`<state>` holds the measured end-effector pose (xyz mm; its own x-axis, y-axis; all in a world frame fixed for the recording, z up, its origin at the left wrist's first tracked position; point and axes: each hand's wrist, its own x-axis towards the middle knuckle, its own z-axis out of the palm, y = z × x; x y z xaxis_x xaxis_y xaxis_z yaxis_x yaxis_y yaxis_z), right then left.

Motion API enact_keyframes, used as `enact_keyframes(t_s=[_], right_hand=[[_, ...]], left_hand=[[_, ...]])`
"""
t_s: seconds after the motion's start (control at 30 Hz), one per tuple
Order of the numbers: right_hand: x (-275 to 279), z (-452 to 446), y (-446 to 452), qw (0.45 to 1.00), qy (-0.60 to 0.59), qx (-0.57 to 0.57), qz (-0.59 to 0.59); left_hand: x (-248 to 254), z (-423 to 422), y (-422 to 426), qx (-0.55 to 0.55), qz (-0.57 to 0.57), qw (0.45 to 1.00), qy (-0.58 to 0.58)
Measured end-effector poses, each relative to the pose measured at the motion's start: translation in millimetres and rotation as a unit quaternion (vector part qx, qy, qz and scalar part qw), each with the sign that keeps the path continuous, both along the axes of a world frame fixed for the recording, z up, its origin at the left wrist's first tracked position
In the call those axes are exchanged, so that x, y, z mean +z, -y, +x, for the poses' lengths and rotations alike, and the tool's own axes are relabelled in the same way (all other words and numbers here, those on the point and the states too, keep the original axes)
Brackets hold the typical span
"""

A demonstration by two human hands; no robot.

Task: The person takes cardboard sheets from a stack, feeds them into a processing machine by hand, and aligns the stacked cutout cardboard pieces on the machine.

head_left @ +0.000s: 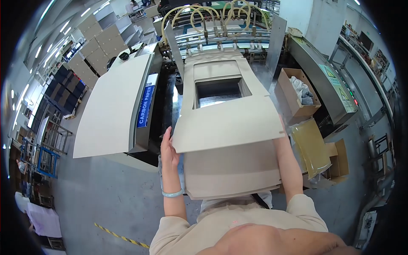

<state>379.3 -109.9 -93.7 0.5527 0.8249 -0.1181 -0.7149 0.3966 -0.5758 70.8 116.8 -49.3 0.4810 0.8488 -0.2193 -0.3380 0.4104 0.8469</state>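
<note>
A large grey-beige cardboard sheet (229, 125) with a rectangular cutout lies in front of me, its near edge raised above a stack of similar sheets (231, 170). At its left edge is my left hand (169, 151), closed against the board with the fingers pointing up. My right hand (279, 132) grips the opposite edge, its fingers mostly hidden by the board. The far end of the sheet reaches to the machine's rollers (225, 46). Through the cutout a dark, shiny surface shows.
To the left, a broad pale sheet (112, 102) covers a side table beside a blue "CARBON PAPER" box (145, 105). On the right stand a carton with cloths (299, 106), a yellowish plastic-wrapped slab (312, 148) and an open carton (338, 159). Yellow hoses (193, 19) arch over the machine.
</note>
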Motion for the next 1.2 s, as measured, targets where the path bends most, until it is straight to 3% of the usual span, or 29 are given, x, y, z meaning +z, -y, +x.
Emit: enact_keyframes(t_s=[0.03, 0.07, 0.1, 0.13, 0.17, 0.23, 0.27, 0.4, 0.43, 0.47, 0.5, 0.57, 0.6, 0.73, 0.83, 0.9, 1.0, 1.2], right_hand=[[1, -9, -14, 0.961, 0.228, -0.121, -0.103], [1, -18, -25, 0.846, 0.438, -0.233, -0.197], [3, -21, -37, 0.942, 0.25, -0.206, -0.084], [3, -26, -46, 0.984, 0.047, -0.167, 0.034], [0, -32, -52, 0.985, 0.045, -0.166, 0.033], [-7, -44, -62, 0.966, 0.226, -0.107, 0.065], [-8, -47, -66, 0.967, 0.225, -0.102, 0.066], [-12, -57, -93, 0.978, -0.047, -0.024, 0.201], [-17, -59, -100, 0.978, -0.05, -0.015, 0.203], [-23, -63, -106, 0.979, -0.059, -0.025, 0.193], [-30, -68, -112, 0.98, -0.068, -0.036, 0.182], [-42, -72, -123, 0.981, -0.085, -0.057, 0.163], [-38, -74, -126, 0.981, -0.086, -0.049, 0.166], [-15, -83, -121, 0.981, -0.177, -0.027, 0.079], [-19, -80, -124, 0.981, -0.176, -0.002, 0.08], [-21, -80, -128, 0.981, -0.174, 0.006, 0.087], [-14, -86, -132, 0.984, -0.167, -0.004, 0.055], [2, -88, -135, 0.991, -0.12, -0.055, -0.015]], left_hand=[[4, 2, 0, 0.003, -0.032, 0.998, 0.053], [6, 3, 1, 0.004, -0.064, 0.992, 0.106], [5, 5, 2, 0.006, -0.064, 0.992, 0.106], [2, 6, 1, 0.001, -0.063, 0.993, 0.104], [-3, 7, 0, -0.004, -0.062, 0.993, 0.1], [-11, 6, 0, -0.011, -0.059, 0.994, 0.092], [-13, 6, 1, -0.006, -0.059, 0.994, 0.091], [-19, 3, 11, 0.015, -0.023, 0.999, 0.03], [-18, 2, 16, 0.025, -0.02, 0.999, 0.03], [-17, 0, 24, 0.071, 0.119, 0.989, -0.044], [-15, -2, 33, 0.114, 0.253, 0.953, -0.119], [-7, -7, 43, 0.189, 0.497, 0.806, -0.261], [0, -12, 44, 0.196, 0.498, 0.803, -0.264], [36, -43, 49, 0.192, 0.628, 0.706, -0.266], [60, -66, 39, 0.232, 0.657, 0.659, -0.283], [77, -80, 28, 0.296, 0.702, 0.58, -0.288], [97, -99, 3, 0.321, 0.696, 0.573, -0.29], [113, -130, -25, 0.174, 0.673, 0.581, -0.423]])
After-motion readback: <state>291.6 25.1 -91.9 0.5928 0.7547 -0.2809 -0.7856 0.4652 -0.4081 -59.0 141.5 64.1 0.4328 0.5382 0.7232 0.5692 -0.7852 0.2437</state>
